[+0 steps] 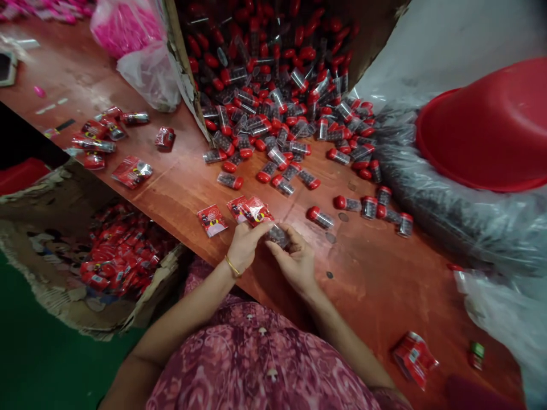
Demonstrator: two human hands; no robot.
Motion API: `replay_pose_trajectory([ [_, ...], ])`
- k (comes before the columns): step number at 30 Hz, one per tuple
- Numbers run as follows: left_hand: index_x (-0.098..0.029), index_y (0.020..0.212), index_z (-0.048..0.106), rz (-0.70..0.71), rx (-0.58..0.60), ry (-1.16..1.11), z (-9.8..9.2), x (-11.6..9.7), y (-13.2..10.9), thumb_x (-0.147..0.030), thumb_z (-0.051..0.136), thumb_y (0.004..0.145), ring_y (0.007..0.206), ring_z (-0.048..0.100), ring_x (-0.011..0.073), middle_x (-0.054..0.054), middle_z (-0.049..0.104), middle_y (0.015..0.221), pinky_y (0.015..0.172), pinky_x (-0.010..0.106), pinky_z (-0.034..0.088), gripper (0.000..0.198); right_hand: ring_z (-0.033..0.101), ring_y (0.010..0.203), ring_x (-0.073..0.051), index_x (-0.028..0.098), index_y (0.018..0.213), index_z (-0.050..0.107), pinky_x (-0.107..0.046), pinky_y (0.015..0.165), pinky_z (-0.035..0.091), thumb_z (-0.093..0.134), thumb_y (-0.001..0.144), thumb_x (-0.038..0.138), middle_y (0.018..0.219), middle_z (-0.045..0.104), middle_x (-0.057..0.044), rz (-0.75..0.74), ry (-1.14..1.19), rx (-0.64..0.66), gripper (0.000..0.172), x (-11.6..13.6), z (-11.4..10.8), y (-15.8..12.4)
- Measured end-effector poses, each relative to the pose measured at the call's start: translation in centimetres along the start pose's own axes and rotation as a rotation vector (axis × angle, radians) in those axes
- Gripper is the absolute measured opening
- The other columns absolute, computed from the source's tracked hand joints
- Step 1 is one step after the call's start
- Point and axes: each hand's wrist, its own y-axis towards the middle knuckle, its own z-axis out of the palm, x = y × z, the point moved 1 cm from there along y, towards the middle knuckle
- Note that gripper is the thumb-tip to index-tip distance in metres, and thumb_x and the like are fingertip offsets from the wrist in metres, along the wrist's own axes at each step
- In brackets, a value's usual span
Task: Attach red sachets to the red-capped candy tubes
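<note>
In front of my body, both hands meet around a clear tube with dark contents (277,234). My right hand (298,262) is closed on this tube, its thumb and fingers at the right side. My left hand (244,246), with a gold bangle at the wrist, is closed with its thumb stretched along a shiny red printed wrapper (257,210) and reaching the tube. Its other fingers are mostly hidden. Whether the tube is partly inside the wrapper, I cannot tell. Just left lie two more flat red wrappers, one near the edge (212,220) and one partly covered (236,208).
A large carton (182,74) spills many red-capped tubes (277,131) onto the table. Wrapped red packs (100,136) lie left. Below the table edge, a torn carton (64,302) holds red packs (123,256). A red basin (491,125) rests on plastic bags (427,210) at right.
</note>
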Motion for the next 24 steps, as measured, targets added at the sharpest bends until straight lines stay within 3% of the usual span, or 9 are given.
replay_pose_trajectory([
  [4, -0.012, 0.069, 0.069, 0.045, 0.024, 0.086, 0.0, 0.7, -0.5, -0.027, 0.075, 0.056, 0.062, 0.057, 0.0117, 0.001, 0.065, 0.064, 0.069, 0.026, 0.045, 0.02, 0.062, 0.076, -0.016, 0.021, 0.092, 0.058, -0.03, 0.071, 0.053, 0.067, 0.069, 0.033, 0.085, 0.066, -0.002, 0.124, 0.203, -0.044, 0.027, -0.3, 0.8, 0.2],
  [8, -0.013, 0.071, 0.069, 0.045, 0.036, -0.013, -0.1, 0.1, -0.6, -0.034, 0.076, 0.057, 0.066, 0.058, 0.0127, 0.002, 0.067, 0.068, 0.071, 0.027, 0.046, 0.026, 0.063, 0.08, -0.016, 0.022, 0.1, 0.057, -0.031, 0.073, 0.052, 0.071, 0.065, 0.034, 0.094, 0.067, -0.003, 0.11, 0.219, -0.096, 0.039, -0.2, 0.8, 0.2],
  [11, -0.014, 0.071, 0.069, 0.025, 0.049, -0.094, -0.2, -0.5, -0.4, -0.036, 0.078, 0.055, 0.068, 0.059, 0.0131, 0.003, 0.068, 0.071, 0.072, 0.026, 0.045, 0.029, 0.059, 0.057, -0.012, 0.021, 0.099, 0.057, -0.027, 0.06, 0.05, 0.063, 0.074, 0.039, 0.069, 0.065, 0.001, 0.149, 0.212, -0.017, 0.032, -0.1, 0.2, 0.1],
  [14, -0.015, 0.07, 0.069, 0.02, 0.1, -0.075, -0.2, -0.3, -0.4, -0.036, 0.078, 0.055, 0.059, 0.055, 0.0113, 0.001, 0.065, 0.063, 0.062, 0.025, 0.045, 0.028, 0.048, 0.04, -0.008, 0.018, 0.089, 0.059, -0.022, 0.047, 0.043, 0.057, 0.079, 0.042, 0.047, 0.054, 0.007, 0.205, 0.246, 0.029, 0.026, -0.1, -0.1, 0.0],
  [19, -0.015, 0.081, 0.069, 0.044, 0.154, 0.034, 0.1, 0.9, -1.2, -0.044, 0.068, 0.068, 0.044, 0.046, 0.0077, -0.002, 0.06, 0.057, 0.044, 0.022, 0.036, 0.032, 0.04, 0.031, -0.005, 0.02, 0.083, 0.056, -0.02, 0.037, 0.039, 0.063, 0.073, 0.046, 0.045, 0.05, 0.009, 0.234, 0.399, -0.138, 0.029, -0.5, 0.6, -0.4],
  [24, -0.013, 0.068, 0.067, 0.14, 0.094, 0.021, -0.1, 1.3, -1.5, -0.049, 0.062, 0.073, 0.062, 0.056, 0.0112, 0.001, 0.064, 0.064, 0.065, 0.024, 0.044, 0.036, 0.044, 0.03, -0.005, 0.018, 0.085, 0.059, -0.018, 0.032, 0.034, 0.065, 0.071, 0.044, 0.047, 0.055, 0.008, 0.204, 0.32, -0.207, 0.031, 0.0, 0.5, -1.0],
])
